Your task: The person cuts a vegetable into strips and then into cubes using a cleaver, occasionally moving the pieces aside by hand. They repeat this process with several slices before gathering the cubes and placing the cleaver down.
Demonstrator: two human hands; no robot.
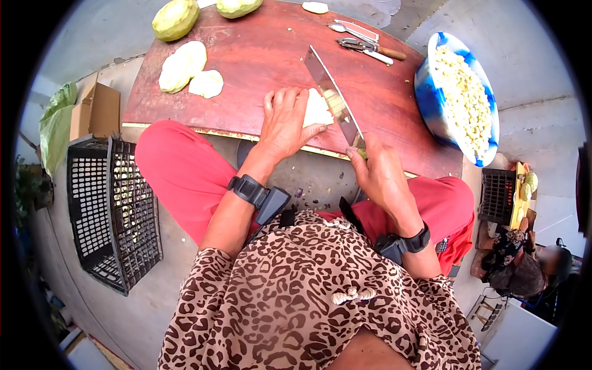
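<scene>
My left hand (285, 126) presses a cut piece of pale, peeled fruit or vegetable (316, 111) onto the red wooden table (253, 55), near its front edge. The fingers lie over its left side, with the thumb along the near side. In my right hand (381, 176) is the handle of a broad-bladed kitchen knife (324, 77), its blade slanting up and away to the left. The blade stands just right of the piece, where pale slices (336, 103) show against it. More pale cut pieces (183, 66) lie farther left on the table.
Whole greenish peeled fruits (176, 20) sit at the far left edge. Peelers and a knife (364, 48) lie at the far right. A blue-and-white basin (425, 92) holds chopped pale pieces. Black crates (114, 209) stand left on the floor; another person (518, 265) sits at right.
</scene>
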